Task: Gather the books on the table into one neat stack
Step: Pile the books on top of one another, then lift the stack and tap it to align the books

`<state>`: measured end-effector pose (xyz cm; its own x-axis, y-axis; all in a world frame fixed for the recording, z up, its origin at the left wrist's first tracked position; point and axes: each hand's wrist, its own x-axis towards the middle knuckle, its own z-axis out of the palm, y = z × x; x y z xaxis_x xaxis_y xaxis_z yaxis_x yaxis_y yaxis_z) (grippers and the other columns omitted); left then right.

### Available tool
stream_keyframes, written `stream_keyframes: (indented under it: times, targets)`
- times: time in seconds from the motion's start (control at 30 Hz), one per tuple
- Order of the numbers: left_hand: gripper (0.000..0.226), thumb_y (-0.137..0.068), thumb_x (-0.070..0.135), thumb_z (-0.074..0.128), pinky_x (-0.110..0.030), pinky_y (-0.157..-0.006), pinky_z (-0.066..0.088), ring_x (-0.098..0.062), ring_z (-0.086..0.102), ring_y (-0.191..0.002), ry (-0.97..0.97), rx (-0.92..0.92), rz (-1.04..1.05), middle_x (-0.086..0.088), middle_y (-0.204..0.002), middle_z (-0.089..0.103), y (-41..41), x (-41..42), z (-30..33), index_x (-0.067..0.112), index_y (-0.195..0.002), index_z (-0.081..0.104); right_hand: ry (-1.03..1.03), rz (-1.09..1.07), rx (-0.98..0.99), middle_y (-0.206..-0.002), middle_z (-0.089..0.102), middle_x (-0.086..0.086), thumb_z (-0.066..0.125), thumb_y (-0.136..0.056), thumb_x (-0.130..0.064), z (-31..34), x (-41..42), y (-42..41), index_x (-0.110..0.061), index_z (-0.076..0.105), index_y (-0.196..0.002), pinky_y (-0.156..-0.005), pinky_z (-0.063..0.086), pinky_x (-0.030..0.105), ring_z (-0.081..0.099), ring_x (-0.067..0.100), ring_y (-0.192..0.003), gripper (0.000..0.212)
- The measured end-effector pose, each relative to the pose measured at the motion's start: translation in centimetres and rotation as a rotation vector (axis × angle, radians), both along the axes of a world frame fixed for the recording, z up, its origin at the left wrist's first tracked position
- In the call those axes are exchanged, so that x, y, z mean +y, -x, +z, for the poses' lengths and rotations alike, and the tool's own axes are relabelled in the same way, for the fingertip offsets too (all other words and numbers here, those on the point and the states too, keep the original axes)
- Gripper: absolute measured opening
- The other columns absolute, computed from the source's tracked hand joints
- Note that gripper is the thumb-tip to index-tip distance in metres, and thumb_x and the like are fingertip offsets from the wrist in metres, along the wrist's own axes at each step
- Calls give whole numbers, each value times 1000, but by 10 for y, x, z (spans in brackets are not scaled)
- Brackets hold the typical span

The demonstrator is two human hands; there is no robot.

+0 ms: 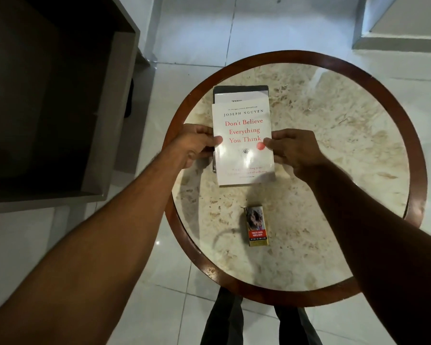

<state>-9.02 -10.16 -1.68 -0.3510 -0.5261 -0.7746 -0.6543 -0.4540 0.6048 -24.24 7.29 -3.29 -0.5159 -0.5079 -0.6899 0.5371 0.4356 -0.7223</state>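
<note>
Gold-edged cigarette pack [257, 225] lies nearest us on the round marble table [334, 150]. Beyond it, our left hand [197, 146] and right hand [292, 151] pinch the white book's [243, 143] side edges; it tops a stack whose white second book [239, 98] and dark bottom book [240, 88] protrude at the far end

Both hands gripping white book [243, 143], stacked

Only slivers of the two lower books show: a white one [239, 98] and a dark one [240, 88] peeking out past the top book [243, 143]. Their titles are covered. Glare washes out the top book's lower subtitle. Fingers of the left hand [197, 145] and right hand [292, 149] tuck under the edges, so can't see them.
</note>
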Motion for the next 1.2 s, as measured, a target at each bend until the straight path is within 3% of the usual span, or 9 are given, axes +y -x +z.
stream_keyframes:
  times: [0.07,0.13,0.23,0.37,0.47,0.63,0.9,1.07,1.2]
  targets:
    - [26,-92,-9,68,-34,-78,66,-26,74,-102,38,47,-28,-18,-122,72,-4,5,2,2,-115,60,76,19,-15,-83,80,9,70,-86,10,-1,3,2,9,69,-98,-59,60,22,78,20,-75,12]
    - [31,-93,-14,63,-33,-85,64,-30,69,-118,113,119,-53,-21,-132,69,-7,13,6,5,-116,52,152,-28,-3,-80,78,5,68,-84,16,0,3,5,2,65,-96,-61,61,26,77,21,-77,19]
    - [44,-89,-19,64,-28,-88,65,-26,68,-121,299,294,-56,-22,-134,67,-15,19,9,7,-121,49,242,16,124,-102,67,10,69,-79,20,7,2,15,-9,59,-106,-70,62,29,73,18,-90,41]
    - [56,-82,-21,69,-37,-100,61,-22,68,-120,486,480,-53,-9,-121,68,-26,19,12,16,-121,55,366,192,310,-124,63,22,72,-78,16,22,0,24,7,58,-117,-82,62,31,72,24,-106,42]
    - [57,-84,-20,68,-30,-100,60,-9,69,-114,546,466,-61,-5,-122,66,-27,26,11,8,-132,53,338,243,388,-119,67,10,75,-78,13,26,2,19,7,58,-118,-81,60,24,72,12,-104,44]
    - [48,-88,-17,67,-3,-79,53,20,66,-97,581,381,-53,13,-109,66,-25,41,4,-2,-132,57,283,256,504,-118,67,-2,73,-77,17,26,13,13,-6,60,-123,-89,57,21,67,4,-110,54]
    - [39,-91,-12,66,-7,-81,56,12,71,-98,666,416,72,14,-117,67,-23,53,6,0,-129,64,276,154,712,-112,69,-1,73,-80,10,30,11,0,-5,66,-118,-89,56,16,68,-7,-98,41]
    - [39,-90,-15,66,-13,-78,60,2,75,-93,675,412,185,7,-113,70,-24,62,-2,1,-125,64,243,144,658,-100,71,-4,71,-75,16,30,12,-12,-14,67,-108,-93,59,33,70,9,-100,45]
    - [35,-89,-14,66,-16,-82,62,1,75,-96,666,398,196,3,-117,70,-21,64,-2,-7,-124,66,207,141,667,-98,71,-13,70,-76,15,33,11,-13,-15,68,-107,-87,59,23,70,2,-96,43]
